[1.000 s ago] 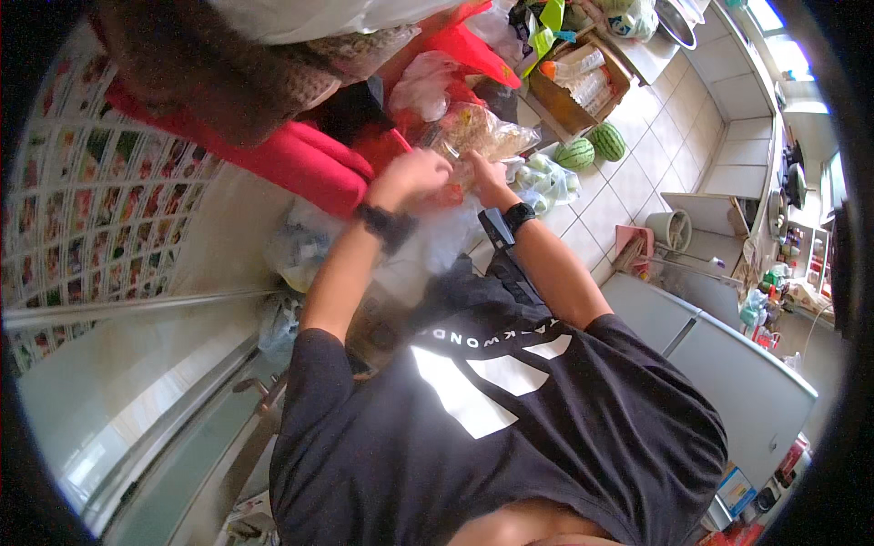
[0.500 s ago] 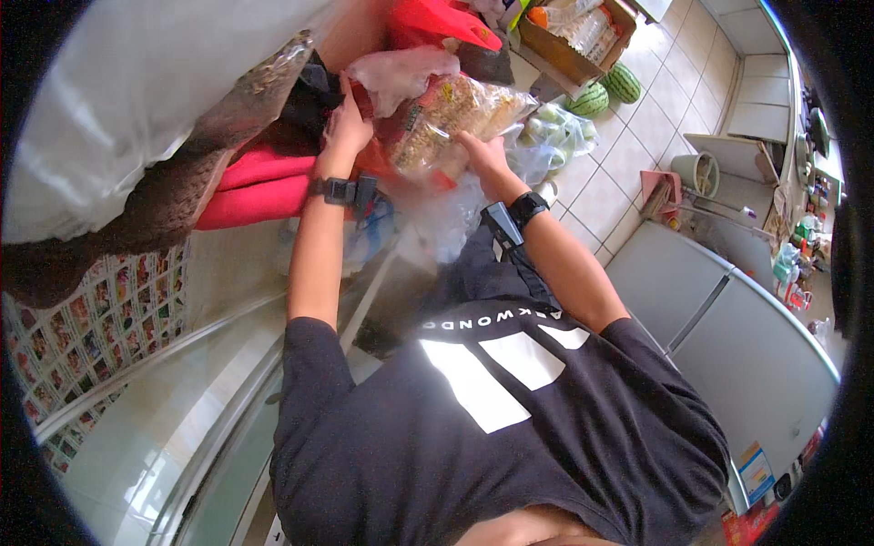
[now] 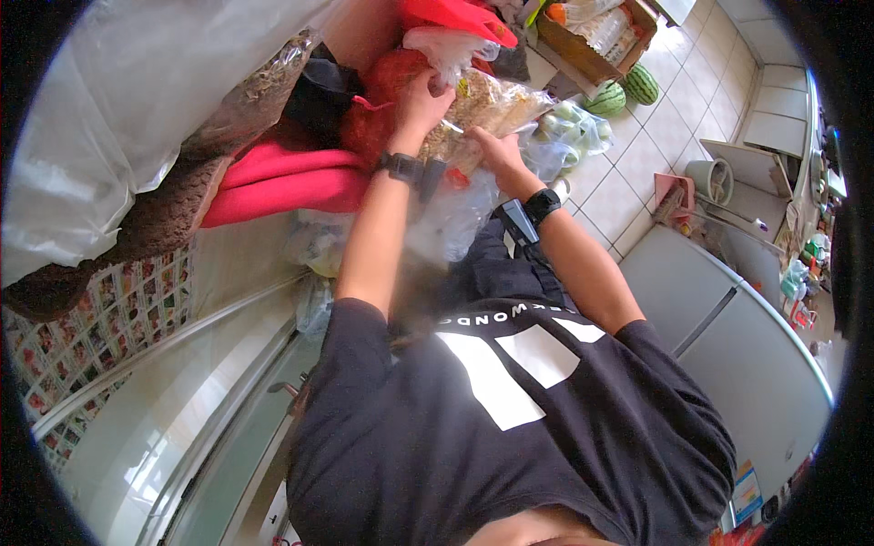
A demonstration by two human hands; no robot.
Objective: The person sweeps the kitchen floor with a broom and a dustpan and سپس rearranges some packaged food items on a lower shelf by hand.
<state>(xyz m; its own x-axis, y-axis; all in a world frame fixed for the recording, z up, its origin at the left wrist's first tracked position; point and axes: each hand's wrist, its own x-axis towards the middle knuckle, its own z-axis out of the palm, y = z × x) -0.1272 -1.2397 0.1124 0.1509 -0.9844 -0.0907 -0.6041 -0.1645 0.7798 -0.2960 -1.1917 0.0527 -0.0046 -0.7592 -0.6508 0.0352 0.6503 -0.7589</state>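
Note:
A clear plastic bag of tan, dried, crumbly food (image 3: 482, 102) lies in front of me among other bags. My right hand (image 3: 499, 150) grips its near edge, thumb on top. My left hand (image 3: 426, 105) is closed at the bag's left end, its fingers curled against the plastic; the exact hold is partly hidden. Just beyond the left hand is a crumpled white plastic bag (image 3: 446, 50). A red net bag (image 3: 364, 127) sits to the left of that hand. Thin clear plastic (image 3: 455, 218) hangs below both hands.
Folded red cloth (image 3: 282, 187) and black cloth (image 3: 323, 91) lie on the left. On the right are a bag of pale green round produce (image 3: 569, 136), two watermelons (image 3: 642, 84) and a cardboard box (image 3: 601, 59) of packages. A grey-white fridge (image 3: 756, 337) stands farther right.
My left hand has moved right, from the red bag's left side to the left end of the clear bag. The red net bag and black cloth are now more exposed. My right hand keeps its grip.

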